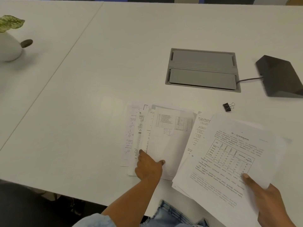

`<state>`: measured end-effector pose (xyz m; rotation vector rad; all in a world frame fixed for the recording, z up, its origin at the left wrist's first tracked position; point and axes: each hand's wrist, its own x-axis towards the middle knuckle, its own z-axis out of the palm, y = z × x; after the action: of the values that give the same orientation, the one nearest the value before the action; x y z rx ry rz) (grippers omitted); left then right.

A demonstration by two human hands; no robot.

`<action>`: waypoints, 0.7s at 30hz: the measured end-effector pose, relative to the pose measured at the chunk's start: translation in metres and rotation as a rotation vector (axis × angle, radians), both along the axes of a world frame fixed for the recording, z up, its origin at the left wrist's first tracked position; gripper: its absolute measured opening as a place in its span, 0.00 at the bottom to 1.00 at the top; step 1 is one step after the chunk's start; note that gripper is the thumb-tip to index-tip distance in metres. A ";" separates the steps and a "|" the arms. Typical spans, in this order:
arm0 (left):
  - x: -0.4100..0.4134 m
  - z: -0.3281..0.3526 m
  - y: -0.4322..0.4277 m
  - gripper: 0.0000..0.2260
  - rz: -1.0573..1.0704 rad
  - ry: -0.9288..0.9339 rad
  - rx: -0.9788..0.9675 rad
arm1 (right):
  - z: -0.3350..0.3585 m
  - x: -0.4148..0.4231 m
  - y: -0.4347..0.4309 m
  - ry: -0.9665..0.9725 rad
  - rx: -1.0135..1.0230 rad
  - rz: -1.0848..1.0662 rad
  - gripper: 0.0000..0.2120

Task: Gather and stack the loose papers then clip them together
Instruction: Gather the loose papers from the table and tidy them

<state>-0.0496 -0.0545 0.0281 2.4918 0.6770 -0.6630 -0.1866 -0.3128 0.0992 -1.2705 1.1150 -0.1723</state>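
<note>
Several loose printed papers [165,136] lie fanned out on the white table [98,95] in front of me. My left hand [148,166] pinches the lower left edge of the top sheets in that fan, thumb on top, fingers tucked beneath. My right hand [268,202] holds a gathered stack of papers [229,154] by its lower right corner, tilted above the table's near edge. The stack overlaps the right side of the fan. A black binder clip [227,106] lies on the table beyond the stack, apart from both hands.
A grey cable hatch [202,69] is set into the table behind the papers. A black wedge-shaped device [280,76] with a cable sits at the right. A white vase [9,46] with a leaf stands far left. A table seam runs diagonally on the left.
</note>
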 end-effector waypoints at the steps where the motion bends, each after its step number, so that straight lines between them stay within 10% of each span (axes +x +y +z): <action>1: 0.000 0.000 -0.001 0.51 0.017 -0.002 -0.010 | 0.000 0.000 0.000 0.005 -0.006 -0.001 0.21; 21: 0.019 0.003 0.007 0.45 0.102 0.013 0.120 | 0.003 0.009 0.006 0.005 0.002 -0.026 0.21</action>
<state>-0.0308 -0.0478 0.0315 2.5437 0.8659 -0.6179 -0.1775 -0.3067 0.1022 -1.2558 1.1366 -0.1878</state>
